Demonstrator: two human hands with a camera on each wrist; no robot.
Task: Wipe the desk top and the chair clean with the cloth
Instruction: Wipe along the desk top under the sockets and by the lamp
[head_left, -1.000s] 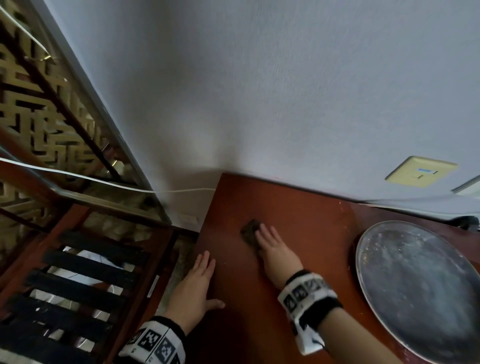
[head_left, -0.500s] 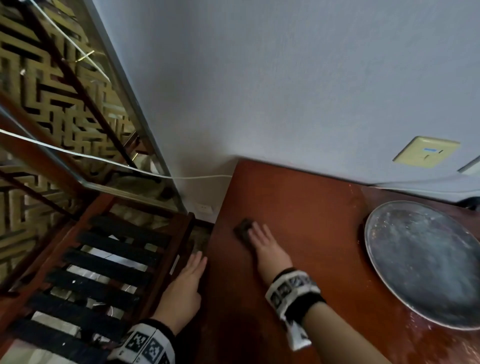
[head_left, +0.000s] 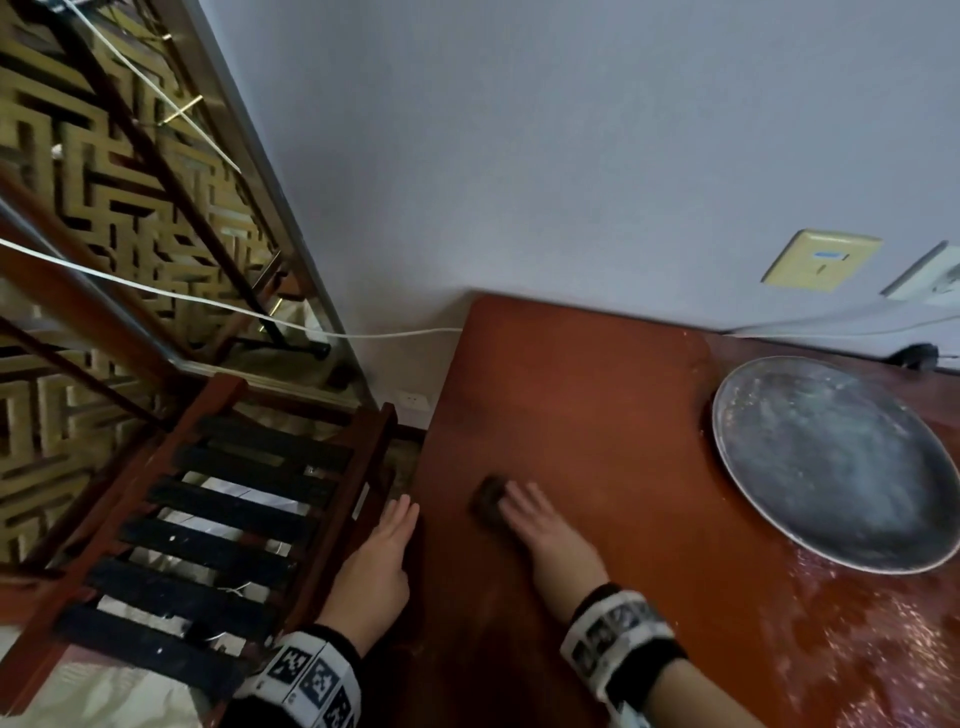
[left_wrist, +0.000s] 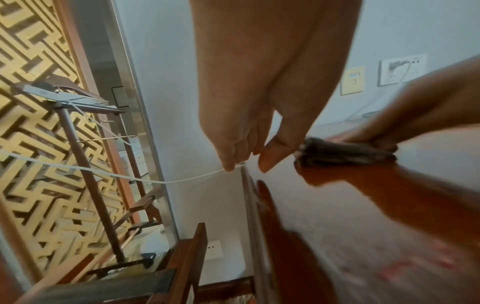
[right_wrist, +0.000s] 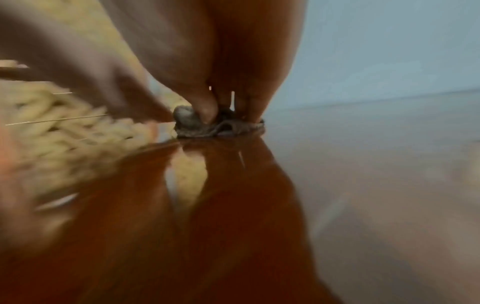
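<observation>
Head: right hand (head_left: 540, 525) flat on cloth (head_left: 487, 500), fingers straight, pressing it to the tabletop (head_left: 571, 415) near the left edge; wipe in progress, chair (head_left: 218, 519) not yet done. Left hand (head_left: 376, 566) open on that edge, likely bracing. Tray (head_left: 836, 462) well to the right.
Left wrist: fingers (left_wrist: 233, 148) straight, holding nothing.
Right wrist: blurred; fingertips (right_wrist: 205, 111) push into the wadded cloth (right_wrist: 218, 125).
</observation>
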